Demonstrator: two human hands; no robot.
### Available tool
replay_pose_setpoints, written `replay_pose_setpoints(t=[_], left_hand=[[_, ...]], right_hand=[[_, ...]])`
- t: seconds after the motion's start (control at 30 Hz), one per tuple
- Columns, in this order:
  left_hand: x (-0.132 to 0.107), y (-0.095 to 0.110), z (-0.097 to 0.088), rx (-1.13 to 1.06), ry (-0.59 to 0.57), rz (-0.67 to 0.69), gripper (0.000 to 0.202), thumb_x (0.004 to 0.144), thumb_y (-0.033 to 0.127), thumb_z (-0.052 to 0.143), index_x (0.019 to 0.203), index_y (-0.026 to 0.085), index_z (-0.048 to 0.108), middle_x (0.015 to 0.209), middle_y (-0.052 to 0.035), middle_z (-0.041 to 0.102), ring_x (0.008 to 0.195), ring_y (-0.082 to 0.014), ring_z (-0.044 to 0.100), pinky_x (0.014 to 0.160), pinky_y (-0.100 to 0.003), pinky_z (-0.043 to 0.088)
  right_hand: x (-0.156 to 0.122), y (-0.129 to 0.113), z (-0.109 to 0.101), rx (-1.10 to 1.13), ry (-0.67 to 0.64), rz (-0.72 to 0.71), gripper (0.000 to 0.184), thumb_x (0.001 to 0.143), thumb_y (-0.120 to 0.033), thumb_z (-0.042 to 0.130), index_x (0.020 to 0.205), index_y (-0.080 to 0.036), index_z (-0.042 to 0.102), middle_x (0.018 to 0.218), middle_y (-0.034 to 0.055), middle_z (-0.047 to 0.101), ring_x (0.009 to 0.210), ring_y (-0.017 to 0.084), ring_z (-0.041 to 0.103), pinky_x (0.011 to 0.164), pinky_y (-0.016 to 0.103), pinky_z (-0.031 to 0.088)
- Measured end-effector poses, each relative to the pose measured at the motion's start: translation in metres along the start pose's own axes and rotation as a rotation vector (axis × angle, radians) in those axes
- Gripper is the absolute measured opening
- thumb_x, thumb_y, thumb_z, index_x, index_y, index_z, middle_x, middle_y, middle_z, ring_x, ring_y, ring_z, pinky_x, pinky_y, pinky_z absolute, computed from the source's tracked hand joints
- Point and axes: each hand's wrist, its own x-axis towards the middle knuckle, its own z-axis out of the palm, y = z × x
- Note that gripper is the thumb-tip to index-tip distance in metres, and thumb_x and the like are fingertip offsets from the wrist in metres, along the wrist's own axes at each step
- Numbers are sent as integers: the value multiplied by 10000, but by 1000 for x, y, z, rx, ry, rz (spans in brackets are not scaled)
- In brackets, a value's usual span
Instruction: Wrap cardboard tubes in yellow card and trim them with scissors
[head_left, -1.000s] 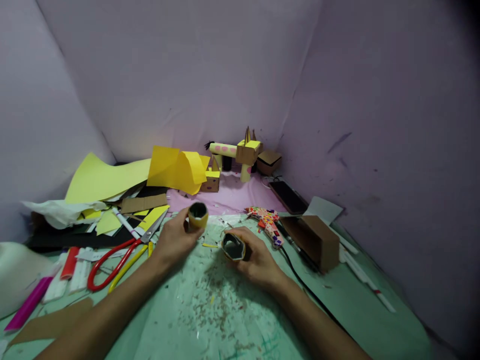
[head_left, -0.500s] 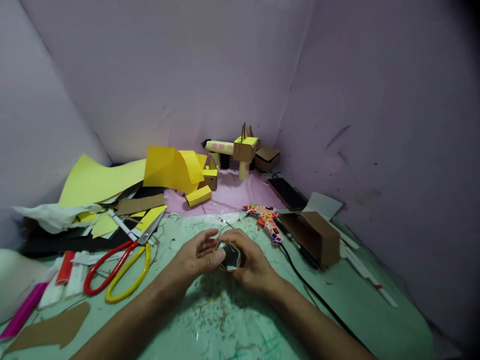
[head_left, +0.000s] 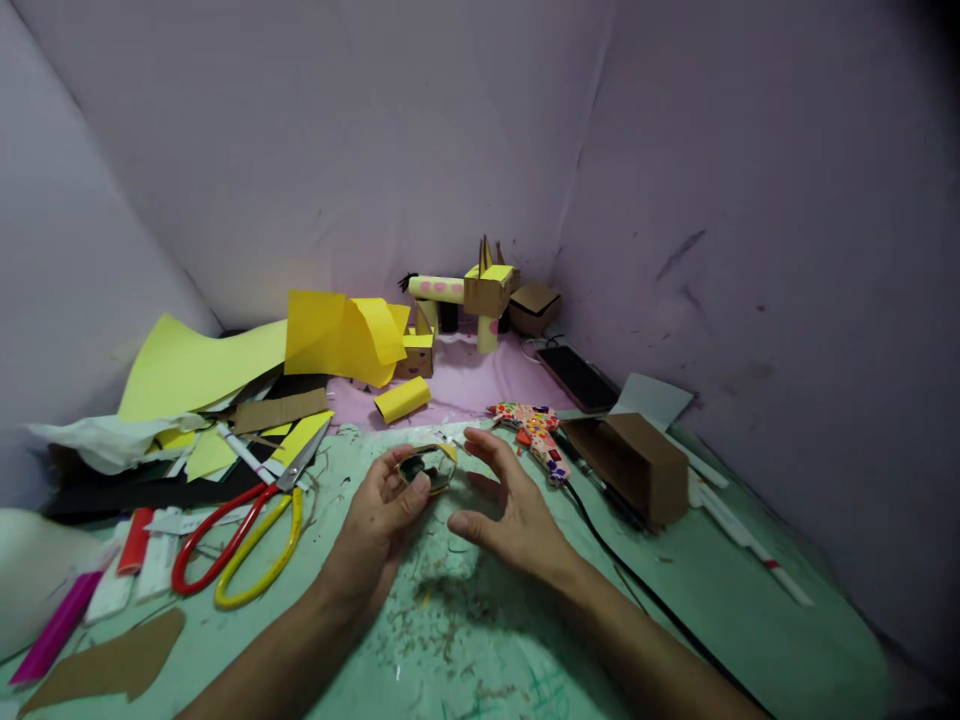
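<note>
My left hand (head_left: 382, 510) pinches a short yellow paper tube (head_left: 426, 466) with a dark inside, held just above the green mat (head_left: 465, 640). My right hand (head_left: 510, 510) hovers beside it on the right, fingers spread and holding nothing. A second yellow tube (head_left: 403, 398) lies on the pink sheet (head_left: 472, 385) behind my hands. A cardboard-and-yellow-paper animal model (head_left: 472, 295) stands in the far corner.
Large scissors with red and yellow handles (head_left: 240, 530) lie left of my hands. Yellow paper sheets (head_left: 225, 360), cardboard scraps and markers crowd the left. A patterned glue gun (head_left: 536, 435), an open brown box (head_left: 637, 465), a phone (head_left: 577, 375) and a black cable (head_left: 637, 590) lie to the right.
My left hand set one yellow tube down on the pink sheet, then took the other tube from my right hand. My right hand opened and drew back slightly.
</note>
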Motion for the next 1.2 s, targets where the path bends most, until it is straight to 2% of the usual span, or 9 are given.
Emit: replay_pose_setpoints(t=[0.13, 0.2, 0.3, 0.4, 0.5, 0.7, 0.93, 1.07, 1.2], left_hand=[[-2, -12, 6, 29, 49, 38, 692, 604, 462, 838, 1118, 217, 445, 1092, -57, 628, 1060, -228, 590, 946, -344, 420], [-5, -14, 9, 46, 37, 39, 655, 596, 460, 846, 1066, 220, 457, 1027, -34, 626, 1018, -218, 596, 894, -325, 437], [-12, -11, 13, 15, -51, 15, 556, 655, 560, 765, 1005, 230, 488, 993, -18, 630, 1012, -222, 591, 831, -311, 460], [-15, -5, 15, -49, -165, -59, 421, 731, 543, 705, 950, 226, 533, 920, 8, 640, 894, -165, 598, 773, -259, 466], [-13, -1, 13, -56, -196, -118, 334, 722, 443, 745, 861, 181, 589, 823, 6, 641, 772, -133, 593, 712, -229, 472], [-3, 7, 3, -83, -187, -189, 339, 720, 377, 751, 984, 198, 635, 840, -10, 680, 715, -139, 621, 639, -241, 505], [3, 9, -3, -76, -222, -224, 276, 704, 458, 734, 758, 192, 682, 615, 6, 611, 511, -117, 527, 421, -203, 412], [2, 14, -6, -4, -243, -203, 378, 624, 436, 801, 924, 222, 714, 792, -19, 685, 698, -176, 620, 527, -232, 485], [1, 17, -8, 99, -243, -149, 546, 579, 361, 846, 1079, 218, 680, 1136, -71, 674, 1110, -294, 580, 827, -326, 504]], right_hand=[[-5, -2, 7, 4, -64, -59, 813, 649, -534, 782, 1323, -269, 413, 1382, 134, 444, 1304, 321, 419, 1042, 511, 397], [-7, -4, 9, -24, -98, -66, 924, 613, -451, 834, 1381, -257, 357, 1392, 139, 445, 1300, 333, 423, 1047, 510, 390], [-7, -5, 11, -62, -54, -17, 1027, 573, -347, 866, 1418, -252, 291, 1374, 141, 468, 1262, 333, 466, 1037, 511, 394], [-5, -2, 9, -114, 34, -33, 897, 606, -274, 825, 1362, -251, 343, 1353, 133, 494, 1242, 313, 490, 1038, 498, 386], [-4, -1, 5, -224, 87, -126, 707, 693, -236, 743, 1304, -237, 389, 1283, 126, 561, 1156, 276, 567, 989, 457, 433], [-5, -13, 2, -516, 3, -388, 468, 748, -217, 669, 1189, -243, 514, 1112, 103, 680, 1010, 278, 641, 853, 420, 507], [-5, -19, 6, -494, -73, -501, 527, 766, -189, 666, 1250, -286, 479, 1163, 79, 672, 1044, 255, 624, 867, 409, 512], [-4, -16, 4, -432, -143, -570, 702, 707, -21, 558, 1338, -286, 398, 1257, 92, 608, 1161, 244, 563, 972, 431, 460], [-4, -12, 3, -393, -152, -547, 774, 687, 17, 543, 1357, -331, 370, 1267, 77, 585, 1159, 250, 553, 959, 450, 471]])
